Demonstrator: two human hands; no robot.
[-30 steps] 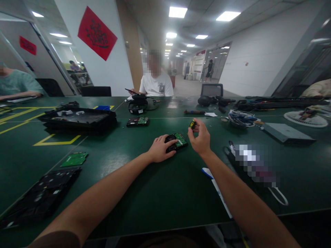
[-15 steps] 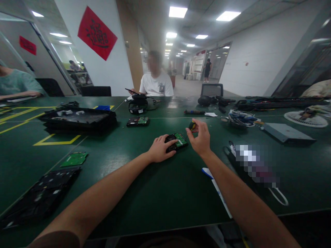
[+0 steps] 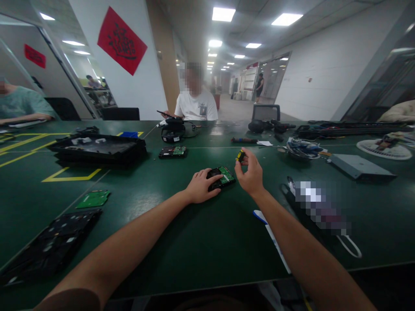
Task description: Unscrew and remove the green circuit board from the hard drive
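My left hand (image 3: pixel 201 188) grips a hard drive (image 3: pixel 228 173) flat against the table, fingers across its black part and thumb along the near edge. The drive's green circuit board faces up. Just right of it, my right hand (image 3: pixel 251 172) pinches the yellow and black handle of a screwdriver (image 3: pixel 240 156). Its thin shaft is hard to make out, so I cannot tell whether the tip touches the drive. Another hard drive (image 3: pixel 173 152), with a green board on it, lies farther back to the left.
On the left are a green circuit board (image 3: pixel 94 199), a black plastic panel (image 3: pixel 52 244) and stacked black trays (image 3: pixel 97 149). Rightward lie a grey metal box (image 3: pixel 361 166), a cable bundle (image 3: pixel 303 148) and a blue-white strip (image 3: pixel 274 239). A person (image 3: pixel 196 103) sits opposite.
The screwdriver handle has turned in my right fingers and shows more yellow. My right hand has shifted very slightly, while my left hand and the hard drive stay put.
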